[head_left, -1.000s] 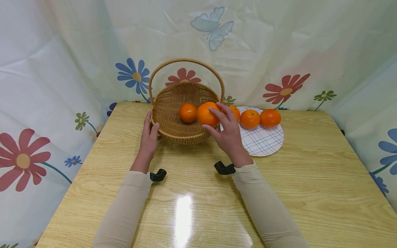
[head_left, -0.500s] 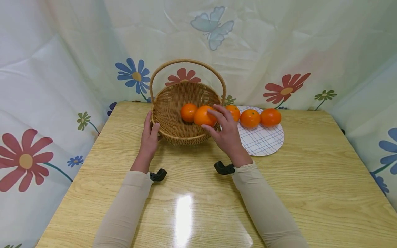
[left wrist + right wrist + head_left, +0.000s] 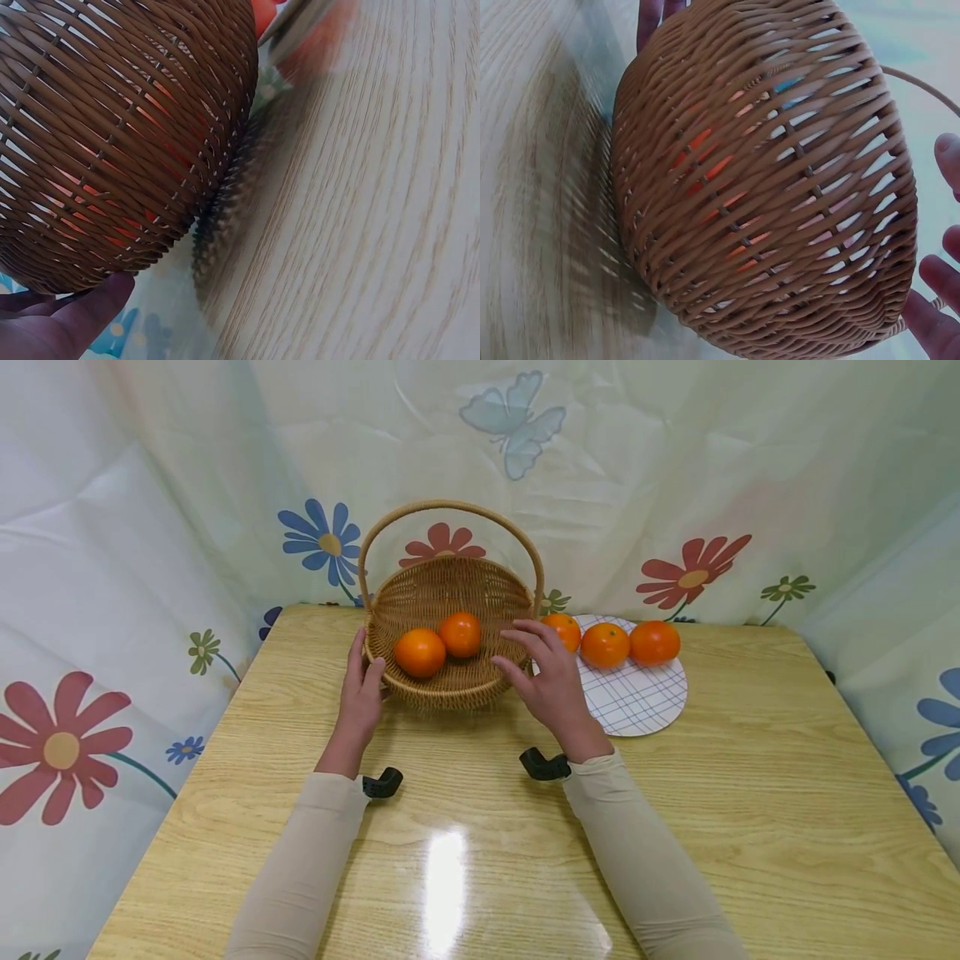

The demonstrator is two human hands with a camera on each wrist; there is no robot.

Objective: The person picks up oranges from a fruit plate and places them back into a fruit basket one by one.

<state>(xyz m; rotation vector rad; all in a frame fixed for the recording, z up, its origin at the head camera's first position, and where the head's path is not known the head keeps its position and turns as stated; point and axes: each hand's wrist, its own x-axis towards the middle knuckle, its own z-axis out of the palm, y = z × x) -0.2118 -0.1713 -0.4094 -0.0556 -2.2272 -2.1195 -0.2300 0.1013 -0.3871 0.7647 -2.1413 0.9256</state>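
In the head view, my left hand (image 3: 362, 693) rests against the left side of the wicker basket (image 3: 450, 700), its fingers fairly straight. The left wrist view shows the thumb (image 3: 105, 304) touching the basket's woven wall. Inside the basket lie two oranges, one nearer the left front (image 3: 420, 652) and another orange (image 3: 460, 635) just behind and to its right. My right hand (image 3: 551, 681) holds nothing and hovers at the basket's right rim, fingers spread and slightly bent. Through the weave, orange patches (image 3: 709, 176) show in the right wrist view.
Right of the basket, a round white checked mat (image 3: 637, 706) bears three more oranges (image 3: 604, 646) in a row. The basket's tall arched handle (image 3: 450, 505) stands upright. A flowered curtain (image 3: 600, 468) hangs behind the wooden table (image 3: 750, 793).
My right hand has let go of an orange inside the basket, and that orange has rolled left, past the front of the other. The left hand has stayed at the basket.
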